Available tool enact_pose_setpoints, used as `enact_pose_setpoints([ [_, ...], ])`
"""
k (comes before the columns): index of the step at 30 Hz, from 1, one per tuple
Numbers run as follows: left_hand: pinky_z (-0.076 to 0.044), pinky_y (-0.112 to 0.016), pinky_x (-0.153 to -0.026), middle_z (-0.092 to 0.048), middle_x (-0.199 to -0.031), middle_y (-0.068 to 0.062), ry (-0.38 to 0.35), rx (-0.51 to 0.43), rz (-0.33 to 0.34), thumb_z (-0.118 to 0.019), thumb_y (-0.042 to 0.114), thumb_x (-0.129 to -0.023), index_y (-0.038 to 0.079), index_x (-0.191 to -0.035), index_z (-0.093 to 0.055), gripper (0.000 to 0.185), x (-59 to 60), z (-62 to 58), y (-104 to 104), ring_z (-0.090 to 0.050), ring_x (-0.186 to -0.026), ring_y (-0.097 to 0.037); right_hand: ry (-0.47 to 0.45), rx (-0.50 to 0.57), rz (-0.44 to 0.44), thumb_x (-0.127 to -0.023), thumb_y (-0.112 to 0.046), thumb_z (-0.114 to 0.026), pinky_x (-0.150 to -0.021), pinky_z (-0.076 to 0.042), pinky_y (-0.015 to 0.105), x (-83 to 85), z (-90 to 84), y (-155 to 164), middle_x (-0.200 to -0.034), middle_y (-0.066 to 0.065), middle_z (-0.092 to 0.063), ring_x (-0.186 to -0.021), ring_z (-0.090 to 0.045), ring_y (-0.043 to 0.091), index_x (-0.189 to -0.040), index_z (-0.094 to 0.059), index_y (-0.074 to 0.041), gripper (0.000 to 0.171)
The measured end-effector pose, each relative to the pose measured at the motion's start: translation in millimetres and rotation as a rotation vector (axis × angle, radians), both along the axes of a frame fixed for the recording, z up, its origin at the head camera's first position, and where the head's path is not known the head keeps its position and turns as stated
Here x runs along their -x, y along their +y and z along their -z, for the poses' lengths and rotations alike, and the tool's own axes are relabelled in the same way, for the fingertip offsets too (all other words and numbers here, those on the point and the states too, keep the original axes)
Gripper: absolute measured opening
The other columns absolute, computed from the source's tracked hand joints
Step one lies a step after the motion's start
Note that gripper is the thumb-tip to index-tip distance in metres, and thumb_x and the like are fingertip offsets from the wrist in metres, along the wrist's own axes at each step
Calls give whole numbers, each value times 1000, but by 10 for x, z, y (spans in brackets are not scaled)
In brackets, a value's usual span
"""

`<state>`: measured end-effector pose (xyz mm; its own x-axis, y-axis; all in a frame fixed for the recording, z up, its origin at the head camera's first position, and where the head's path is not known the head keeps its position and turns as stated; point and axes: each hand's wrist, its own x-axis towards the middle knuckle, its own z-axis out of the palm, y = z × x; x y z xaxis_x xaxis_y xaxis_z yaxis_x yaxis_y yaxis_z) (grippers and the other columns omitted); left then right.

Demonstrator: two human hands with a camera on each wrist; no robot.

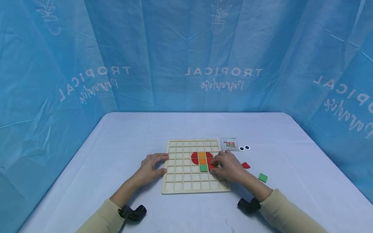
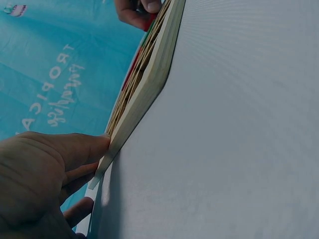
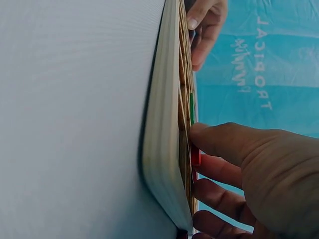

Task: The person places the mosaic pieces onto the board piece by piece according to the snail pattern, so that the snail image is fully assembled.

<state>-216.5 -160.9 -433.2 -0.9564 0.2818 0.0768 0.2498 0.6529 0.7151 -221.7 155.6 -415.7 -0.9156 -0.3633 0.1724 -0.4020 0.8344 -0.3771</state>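
Observation:
A wooden grid board (image 1: 187, 191) lies on the table. Red rounded pieces (image 1: 194, 158) flank two orange squares (image 1: 202, 160) in its cells, and a green square (image 1: 203, 168) sits below them. My left hand (image 1: 149, 170) touches the board's left edge, its thumb (image 2: 92, 149) against the rim and the fingers spread along the side. Over the right half, my right hand (image 1: 229, 167) pinches a red piece (image 3: 196, 155) between thumb and forefinger, right at the cell beside the green square. The hand covers part of that piece and the cells under it.
Right of the board lie a loose red piece (image 1: 246, 165) with a curved edge and a loose green square (image 1: 263, 177). A small picture card (image 1: 229, 144) is by the upper right corner, with two black-and-white eye discs (image 1: 241, 149) beside it. Blue printed curtains (image 1: 186, 48) surround the white table.

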Motion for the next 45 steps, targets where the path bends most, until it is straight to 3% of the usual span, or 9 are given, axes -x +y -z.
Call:
enact_pose_setpoints([
  [9, -14, -56, -107, -48, -142, -4, 10, -6, 6, -67, 14, -82, 11, -127, -57, 46, 4, -3, -4, -31, -134, -31, 16, -17, -11, -70, -28, -81, -71, -37, 27, -3, 7, 4, -91, -6, -62, -86, -42, 12, -89, -72, -22, 22],
  [15, -14, -57, -107, -48, -141, -4, 6, -10, 9, -67, 15, -82, 10, -127, -57, 46, 6, -3, 2, -31, -134, -32, -5, 4, 26, -71, -30, -80, -73, -40, 30, -15, -77, 70, -92, -6, -62, -91, -45, 14, -92, -73, -22, 23],
  [22, -16, -57, -106, -49, -141, -6, 26, -7, 18, -67, 14, -82, 9, -127, -57, 46, 10, 2, -3, -32, -133, -33, -22, 38, 73, -74, -29, -78, -69, -42, 29, -49, -209, 384, -98, -2, -62, -95, -45, 17, -97, -71, -19, 26],
  [28, -16, -57, -106, -49, -140, -6, 23, -9, 18, -67, 14, -82, 9, -127, -57, 46, 3, -3, 1, -32, -133, -33, -89, 41, 86, -73, -28, -78, -72, -49, 28, -135, -241, 729, -100, -2, -63, -98, -47, 17, -102, -70, -19, 32],
  [38, -16, -57, -106, -49, -140, -5, 10, -7, 7, -67, 13, -82, 9, -127, -57, 46, 1, -6, 5, -32, -133, -32, -224, 4, 30, -71, -35, -79, -76, -48, 30, -321, -185, 1120, -102, -7, -63, -102, -46, 16, -101, -70, -25, 33],
  [45, -15, -57, -107, -49, -140, -5, 6, -15, 6, -67, 13, -81, 9, -126, -57, 46, -1, -2, 8, -32, -134, -33, -226, -14, -15, -69, -37, -80, -76, -47, 24, -401, -102, 1267, -103, -10, -61, -104, -43, 16, -101, -69, -30, 34],
])
